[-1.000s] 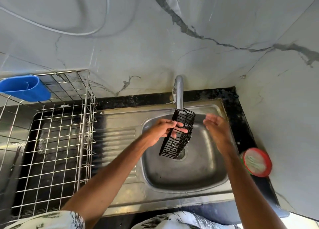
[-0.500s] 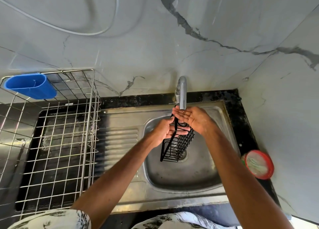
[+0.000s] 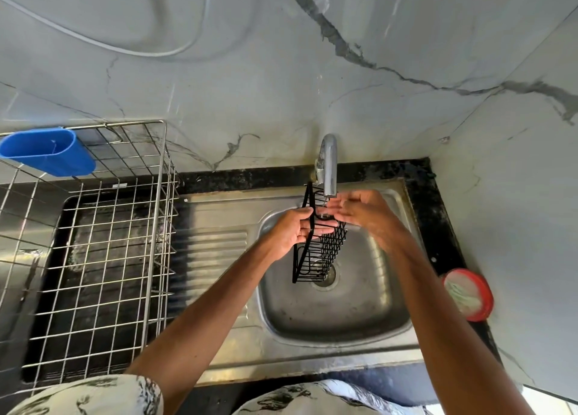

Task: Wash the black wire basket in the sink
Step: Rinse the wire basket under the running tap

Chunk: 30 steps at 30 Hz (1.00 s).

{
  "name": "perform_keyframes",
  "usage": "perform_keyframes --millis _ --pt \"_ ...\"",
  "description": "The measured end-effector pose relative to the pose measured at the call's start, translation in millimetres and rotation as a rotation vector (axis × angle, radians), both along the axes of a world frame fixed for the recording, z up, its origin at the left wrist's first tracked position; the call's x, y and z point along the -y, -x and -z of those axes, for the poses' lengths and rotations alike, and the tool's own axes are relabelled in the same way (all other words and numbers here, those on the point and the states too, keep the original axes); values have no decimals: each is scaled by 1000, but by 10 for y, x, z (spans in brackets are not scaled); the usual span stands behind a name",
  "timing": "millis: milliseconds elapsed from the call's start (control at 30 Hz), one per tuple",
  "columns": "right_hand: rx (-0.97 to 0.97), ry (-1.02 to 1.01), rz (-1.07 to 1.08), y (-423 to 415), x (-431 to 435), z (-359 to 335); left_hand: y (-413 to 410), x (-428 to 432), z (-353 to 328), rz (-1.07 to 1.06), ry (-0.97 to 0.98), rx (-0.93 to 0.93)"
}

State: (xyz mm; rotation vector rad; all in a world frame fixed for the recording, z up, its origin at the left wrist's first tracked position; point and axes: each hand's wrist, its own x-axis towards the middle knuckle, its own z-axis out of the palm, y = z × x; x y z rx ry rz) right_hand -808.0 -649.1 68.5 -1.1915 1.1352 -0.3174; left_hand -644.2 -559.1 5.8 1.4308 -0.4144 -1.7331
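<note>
Two hands: left hand (image 3: 292, 233) grips black wire basket (image 3: 327, 255), right hand (image 3: 364, 209) touches

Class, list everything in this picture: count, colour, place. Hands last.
sink: one, steel, centre
tap: one, silver, at the sink's back edge
black wire basket: one, black, held over the sink under the tap
dish rack: one, silver, left of the sink
holder: one, blue, on the rack's rim
round tub: one, red, right of the sink
left hand: one, gripping the basket's frame
right hand: one, fingers straight, at the basket's top
</note>
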Motion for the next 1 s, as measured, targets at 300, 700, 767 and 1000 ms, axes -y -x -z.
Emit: perform_keyframes --millis 300,700,767,1000 --pt "241 -288 22 -206 34 -24 0 -4 -29 34 22 46" --pt "-263 477 -467 -75 -404 7 34 -79 -47 43 111 139" --pt "-294 473 -581 -116 -540 173 20 -125 41 69 134 232" --pt "-634 664 -738 -229 -224 532 58 -234 -79 163 153 192"
